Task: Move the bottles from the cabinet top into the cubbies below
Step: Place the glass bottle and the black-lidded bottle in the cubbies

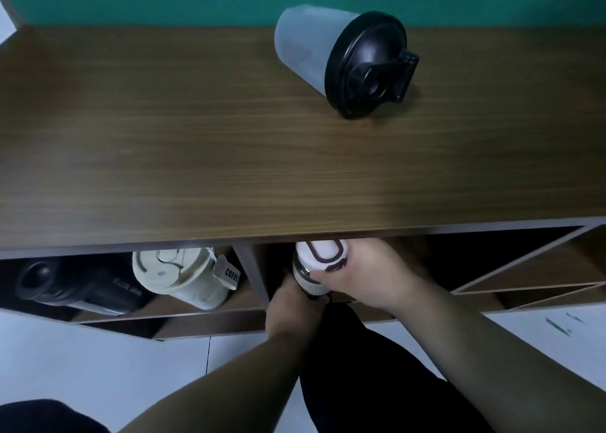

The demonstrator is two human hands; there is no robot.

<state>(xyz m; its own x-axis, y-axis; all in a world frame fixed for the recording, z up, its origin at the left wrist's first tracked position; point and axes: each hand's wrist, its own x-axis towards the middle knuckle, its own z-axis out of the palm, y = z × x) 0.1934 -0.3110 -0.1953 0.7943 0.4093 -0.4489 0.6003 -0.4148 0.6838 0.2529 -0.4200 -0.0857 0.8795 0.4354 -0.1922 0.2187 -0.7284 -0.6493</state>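
A white-capped bottle (pixel 319 262) is sitting at the mouth of the middle cubby (pixel 410 255), with the right hand (pixel 364 272) gripping its cap end and the left hand (pixel 292 308) cupping its lower body, fingers of both closed around it. The left cubby (pixel 108 311) is holding a black bottle (pixel 75 285) and a cream coffee cup (pixel 183 275). A frosted shaker bottle (pixel 341 61) is lying on the cabinet top (pixel 164 137).
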